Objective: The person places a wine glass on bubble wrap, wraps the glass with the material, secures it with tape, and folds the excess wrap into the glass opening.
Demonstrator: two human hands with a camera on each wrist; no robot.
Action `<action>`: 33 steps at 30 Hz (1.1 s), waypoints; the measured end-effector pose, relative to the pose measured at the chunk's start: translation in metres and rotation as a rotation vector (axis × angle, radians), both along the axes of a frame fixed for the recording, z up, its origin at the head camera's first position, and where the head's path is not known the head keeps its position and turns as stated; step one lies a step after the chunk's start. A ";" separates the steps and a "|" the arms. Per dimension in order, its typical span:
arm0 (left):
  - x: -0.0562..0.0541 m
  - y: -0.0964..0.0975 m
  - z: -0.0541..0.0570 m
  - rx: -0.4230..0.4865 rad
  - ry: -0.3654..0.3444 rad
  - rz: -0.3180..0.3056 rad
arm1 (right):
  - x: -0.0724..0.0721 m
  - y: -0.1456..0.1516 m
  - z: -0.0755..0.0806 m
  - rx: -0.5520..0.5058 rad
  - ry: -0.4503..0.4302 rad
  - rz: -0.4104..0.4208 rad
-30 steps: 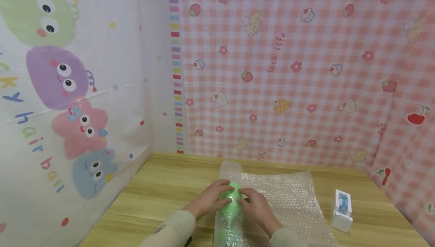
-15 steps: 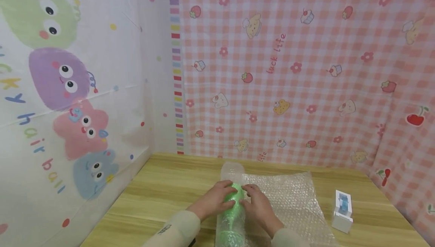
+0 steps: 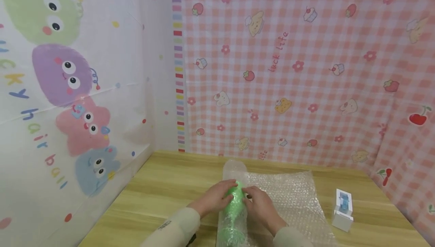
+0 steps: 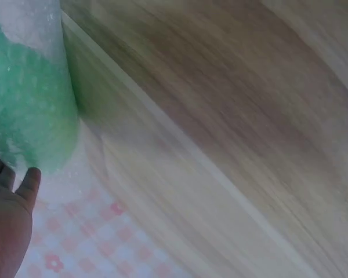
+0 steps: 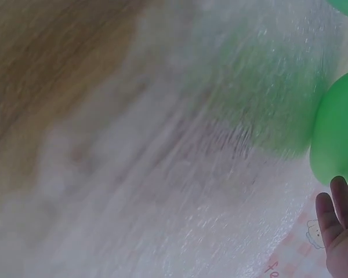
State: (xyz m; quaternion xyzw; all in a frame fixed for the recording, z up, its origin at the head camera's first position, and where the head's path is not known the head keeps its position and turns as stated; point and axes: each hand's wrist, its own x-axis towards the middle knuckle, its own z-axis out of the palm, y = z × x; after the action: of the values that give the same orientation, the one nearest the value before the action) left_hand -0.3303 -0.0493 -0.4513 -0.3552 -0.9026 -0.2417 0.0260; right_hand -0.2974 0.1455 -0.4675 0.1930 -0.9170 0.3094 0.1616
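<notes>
Head view: a two-bulbed green thing in bubble wrap, a hand at either side

The green thing lies lengthwise near the middle of the table's near half, a rounded bulb at its far end narrowing to a waist before it swells again at the near end. In the right wrist view its bare surface is smooth and softly glossy. The wrap, clear and dimpled, curves over it as a long tube whose milky, rounded end reaches beyond the far bulb; to the right the rest spreads as a crinkled, glinting sheet.

The left hand lies along the tube's left side, fingers loosely bent and fingertips against the plastic. The right hand is on the right side, its fingers relaxed and nearly straight in its wrist view, beside the far bulb; whether every fingertip touches is hard to tell. Neither is clenched. Pale, soft-looking sleeves end at the wrists.

Beneath is a table with streaked yellowish wood grain. Well to the right stands a boxy white object with a translucent blue piece. A pink gingham cloth hangs at the far side, a creased white sheet with rounded cartoon shapes at left.
</notes>
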 end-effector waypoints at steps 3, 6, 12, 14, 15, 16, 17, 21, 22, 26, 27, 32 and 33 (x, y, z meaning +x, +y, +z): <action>-0.002 -0.003 0.001 0.007 -0.022 0.004 | 0.000 0.000 0.001 -0.016 -0.016 0.000; -0.002 -0.003 0.002 0.004 -0.027 0.004 | 0.000 0.001 0.002 -0.066 -0.064 -0.006; -0.002 -0.001 0.005 -0.013 -0.023 -0.008 | 0.001 0.005 0.005 -0.175 -0.183 -0.013; -0.002 0.000 0.006 -0.027 -0.009 -0.016 | 0.001 0.007 0.005 -0.202 -0.206 -0.015; -0.002 -0.001 0.007 -0.034 0.000 -0.020 | 0.001 0.007 0.004 -0.216 -0.215 -0.014; -0.002 -0.001 0.008 -0.038 0.006 -0.024 | 0.001 0.007 0.004 -0.229 -0.222 -0.013; -0.002 -0.001 0.009 -0.041 0.010 -0.027 | 0.000 0.007 0.003 -0.243 -0.229 -0.011; -0.001 -0.002 0.011 -0.047 0.013 -0.037 | 0.001 0.008 0.001 -0.278 -0.239 -0.011; -0.001 -0.001 0.011 -0.046 0.008 -0.038 | 0.001 0.008 0.001 -0.285 -0.238 -0.010; -0.001 0.001 0.010 -0.039 0.003 -0.033 | 0.001 0.008 0.000 -0.312 -0.241 -0.021; -0.001 0.002 0.010 -0.040 0.012 -0.031 | 0.001 0.008 -0.001 -0.311 -0.244 -0.029; -0.002 0.008 0.007 -0.054 0.066 -0.022 | 0.001 0.009 -0.001 -0.299 -0.252 -0.065; -0.001 0.009 0.007 -0.058 0.077 -0.024 | 0.001 0.010 -0.001 -0.300 -0.251 -0.068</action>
State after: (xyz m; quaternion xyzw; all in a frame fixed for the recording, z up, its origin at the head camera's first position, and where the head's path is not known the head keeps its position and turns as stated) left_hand -0.3315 -0.0406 -0.4444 -0.3755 -0.9033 -0.2020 0.0475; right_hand -0.2965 0.1555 -0.4686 0.0956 -0.8797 0.4584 0.0833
